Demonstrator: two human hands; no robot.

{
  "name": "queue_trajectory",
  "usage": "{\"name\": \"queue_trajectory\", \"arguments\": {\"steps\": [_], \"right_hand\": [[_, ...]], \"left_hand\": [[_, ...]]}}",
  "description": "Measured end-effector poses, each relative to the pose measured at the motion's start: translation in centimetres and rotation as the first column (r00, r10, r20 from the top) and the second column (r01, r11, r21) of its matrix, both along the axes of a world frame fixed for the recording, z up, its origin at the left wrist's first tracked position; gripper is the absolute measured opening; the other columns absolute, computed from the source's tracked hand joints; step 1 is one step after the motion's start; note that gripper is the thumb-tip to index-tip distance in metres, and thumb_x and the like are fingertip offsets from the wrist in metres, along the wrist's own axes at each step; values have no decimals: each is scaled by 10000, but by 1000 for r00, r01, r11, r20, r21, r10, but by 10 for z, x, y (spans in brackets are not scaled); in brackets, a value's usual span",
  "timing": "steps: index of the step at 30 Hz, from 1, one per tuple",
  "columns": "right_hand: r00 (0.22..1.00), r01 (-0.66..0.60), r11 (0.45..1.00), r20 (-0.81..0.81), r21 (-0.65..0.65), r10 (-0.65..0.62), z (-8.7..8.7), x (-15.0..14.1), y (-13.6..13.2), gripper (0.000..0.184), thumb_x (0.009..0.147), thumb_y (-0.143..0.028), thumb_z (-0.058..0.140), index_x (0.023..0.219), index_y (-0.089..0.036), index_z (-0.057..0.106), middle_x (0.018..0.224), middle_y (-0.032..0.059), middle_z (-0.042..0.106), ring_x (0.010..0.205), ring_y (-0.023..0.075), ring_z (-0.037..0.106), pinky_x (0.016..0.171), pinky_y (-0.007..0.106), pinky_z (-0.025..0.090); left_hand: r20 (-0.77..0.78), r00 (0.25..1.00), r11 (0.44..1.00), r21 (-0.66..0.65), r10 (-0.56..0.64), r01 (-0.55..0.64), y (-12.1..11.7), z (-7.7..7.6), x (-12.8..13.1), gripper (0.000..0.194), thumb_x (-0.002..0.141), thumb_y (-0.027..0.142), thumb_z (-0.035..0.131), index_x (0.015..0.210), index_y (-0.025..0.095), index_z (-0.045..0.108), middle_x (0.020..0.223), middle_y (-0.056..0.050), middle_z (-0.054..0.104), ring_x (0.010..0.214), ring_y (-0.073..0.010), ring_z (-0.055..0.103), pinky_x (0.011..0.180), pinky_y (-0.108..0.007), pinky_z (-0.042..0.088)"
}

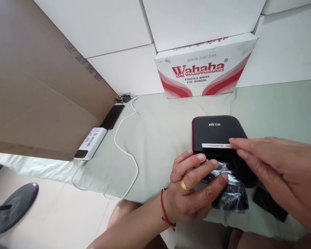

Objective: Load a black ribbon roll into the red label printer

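A flat black case (215, 133) with rounded corners and a red edge lies on the cloth, with white lettering near its far end. Across its middle runs a white label strip (214, 146) with a yellow warning mark. My left hand (194, 186) is bent over a dark item in clear plastic wrap (232, 197), gripping it against the case's near left part. The fingertips of my right hand (277, 166) are pressed together at the label's right end; whether they pinch anything is hidden. A dark piece (271, 204), partly covered, lies below my right hand.
A Wahaha water carton (204, 72) stands against the white wall. At left, by a large cardboard sheet (49, 86), lie a white power bank (92, 143), a dark phone (113, 117) and keys (123, 99). A white cable (121, 147) winds over the green cloth (155, 138).
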State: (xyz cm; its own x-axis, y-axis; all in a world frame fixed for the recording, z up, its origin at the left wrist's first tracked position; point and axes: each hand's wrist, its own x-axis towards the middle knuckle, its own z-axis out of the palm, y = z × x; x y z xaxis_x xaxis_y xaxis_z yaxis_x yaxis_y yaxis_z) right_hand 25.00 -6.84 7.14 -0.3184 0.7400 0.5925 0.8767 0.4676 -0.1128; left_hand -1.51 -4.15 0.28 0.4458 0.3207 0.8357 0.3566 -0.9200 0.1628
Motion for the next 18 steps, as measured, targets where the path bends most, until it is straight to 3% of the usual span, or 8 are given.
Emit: {"name": "queue_trajectory", "arguments": {"steps": [2, 4, 8, 10, 14, 18], "right_hand": [[989, -55, 997, 140, 45, 48, 0, -4, -5, 295, 1068, -129, 541, 1233, -214, 771, 1080, 49, 909, 834, 210, 862, 638, 353, 578], [978, -31, 999, 209, 35, 23, 2, -8, -8, 356, 993, -82, 506, 1195, -205, 771, 1032, 76, 903, 759, 227, 844, 552, 355, 544], [982, 48, 995, 187, -91, -30, 3, -10, -15, 493, 913, -88, 511, 1262, -245, 821, 1154, 92, 916, 826, 290, 870, 581, 357, 579], [981, 91, 984, 182, -155, -62, 1, -11, -21, 533, 897, -73, 522, 1275, -275, 840, 1177, 82, 918, 842, 299, 876, 588, 345, 583], [967, 149, 969, 234, -197, -101, -5, -17, -31, 559, 857, -74, 567, 1306, -272, 834, 1225, 93, 914, 922, 337, 894, 585, 352, 602], [967, 113, 979, 248, -172, -68, -14, -17, -32, 532, 889, -127, 509, 1300, -273, 815, 1221, 114, 912, 919, 370, 895, 500, 379, 577]], "left_hand": [[52, 999, 1000, -16, -4, 5, 3, -1, -1, 412, 1125, 217, 561, 1467, 208, 792, 1347, -115, 855, 1576, -248, 634, 1444, -438, 471], [97, 995, 996, -93, 0, 9, 8, -1, -4, 532, 1127, 133, 536, 1632, 215, 684, 1400, -114, 857, 1548, -234, 695, 1455, -480, 456], [108, 994, 939, -343, 0, 37, 22, 1, -14, 690, 1188, 71, 392, 1831, 316, 455, 1471, -88, 870, 1477, -211, 785, 1491, -550, 380], [87, 996, 905, -420, -31, 65, 26, 1, -18, 697, 1210, 85, 333, 1856, 333, 417, 1485, -95, 870, 1458, -219, 804, 1453, -551, 436], [100, 994, 910, -407, -38, 76, 30, 1, -15, 652, 1221, 109, 385, 1824, 334, 488, 1393, -93, 903, 1364, -223, 840, 1239, -448, 618], [131, 991, 914, -397, -27, 77, 31, 4, -9, 571, 1212, 115, 455, 1729, 303, 607, 1335, -89, 909, 1289, -204, 849, 1117, -373, 658]]}}
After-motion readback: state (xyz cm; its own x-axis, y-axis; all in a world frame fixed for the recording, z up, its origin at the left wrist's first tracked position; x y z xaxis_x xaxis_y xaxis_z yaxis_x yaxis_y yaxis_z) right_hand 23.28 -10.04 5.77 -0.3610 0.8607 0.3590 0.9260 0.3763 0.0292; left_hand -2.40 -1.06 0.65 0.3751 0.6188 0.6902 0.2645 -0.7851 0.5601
